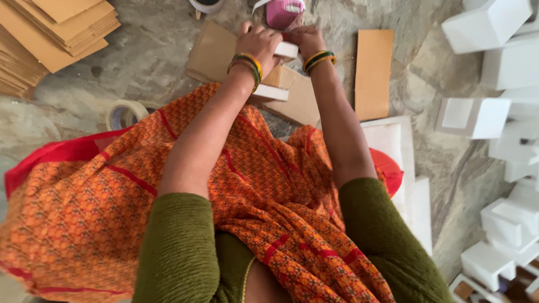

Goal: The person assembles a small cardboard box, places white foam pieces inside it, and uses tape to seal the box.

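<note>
- Head view: I see stacked cardboard sheets (53, 28) top left on the stone floor (151, 50).
- Small white box (285, 50) sits just past my knees.
- My left hand (259, 44) and right hand (303, 38) both clamp their fingers on it.

Cardboard, tape and white foam blocks spread across a mottled stone floor (163, 50).

A stack of flat brown cardboard sheets (53, 31) sits at far left, with a roll of clear tape (124, 114) nearer on the same side. Another tape roll (205, 5) lies at the far edge. A single cardboard panel (374, 73) rests right of centre. White foam blocks (494, 73) crowd the right side from far to near, and flat white foam slabs (412, 185) lie beside orange patterned cloth (101, 207).
</note>
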